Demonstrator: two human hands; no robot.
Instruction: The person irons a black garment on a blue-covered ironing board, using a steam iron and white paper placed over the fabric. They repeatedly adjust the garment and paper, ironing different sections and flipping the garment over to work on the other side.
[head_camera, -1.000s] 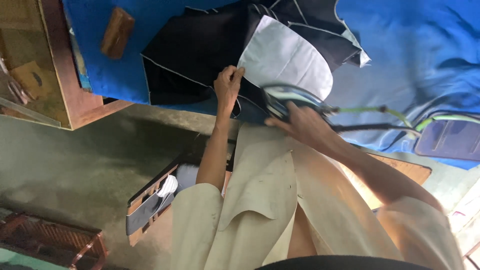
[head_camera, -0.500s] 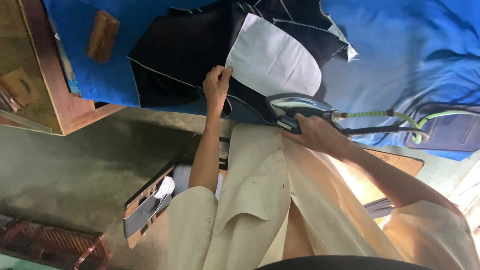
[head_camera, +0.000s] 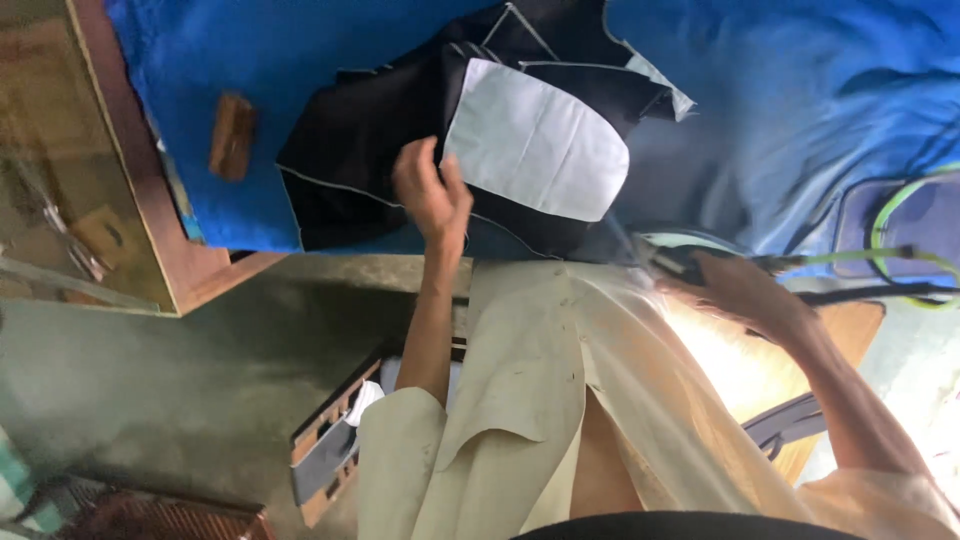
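Observation:
A dark garment (head_camera: 370, 150) with thin white piping lies on a blue cloth-covered table (head_camera: 800, 90). A white pocket lining (head_camera: 540, 140) is folded out on top of it. My left hand (head_camera: 430, 195) rests on the dark fabric at the near edge, fingertips against the white lining's left side. My right hand (head_camera: 745, 290) grips the handle of a pressing iron (head_camera: 670, 255) at the table's near edge, off the garment and to its right. A green and a black cord (head_camera: 880, 255) run from the iron to the right.
A small wooden block (head_camera: 232, 135) lies on the blue cloth at the left. A wooden-framed glass cabinet (head_camera: 90, 180) stands further left. Below the table an open drawer (head_camera: 335, 440) holds small items. A dark pad (head_camera: 900, 215) sits at the right.
My right hand has drawn the iron off the white lining, rightward and toward the table's near edge. My left hand stays on the dark fabric.

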